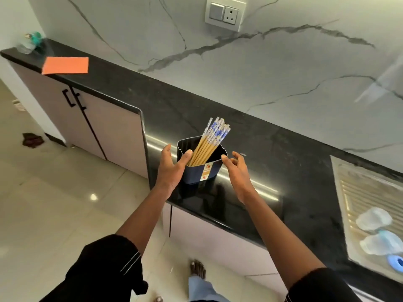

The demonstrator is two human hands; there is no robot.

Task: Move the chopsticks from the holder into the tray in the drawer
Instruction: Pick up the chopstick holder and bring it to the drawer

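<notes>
While the left hand (171, 168) clamps the near-left corner of the holder (197, 173), thumb hooked over the rim and inside, fingers laid along the outer wall, the right hand (236, 168) sits at the opposite corner. Its fingers are loosely curled, apart, holding nothing. One fingertip is at the rim or just touching it; cannot tell which.

Chopsticks (209, 142): all in the holder, bundled, leaning away from the left thumb toward the far wall. Patterned blue-and-white ends stand above the rim, beyond both sets of fingertips.

Holder upright on the black counter (272, 162), between the two hands, label facing the wrists.

Reading: the thumb-inside pinch looks meant to steady or lift the holder, since a light holder with a tall bundle could tip when the sticks are drawn. Right hand is placed to take either the other wall or the bundle itself. The bundle's lean leaves the thumb side open, which is likely why the thumb fits there.

Drawer and tray not in view; cabinet fronts (218, 234) below the wrists appear closed. Judged: task at its start. Risk: sticks fan out if the holder tilts.
</notes>
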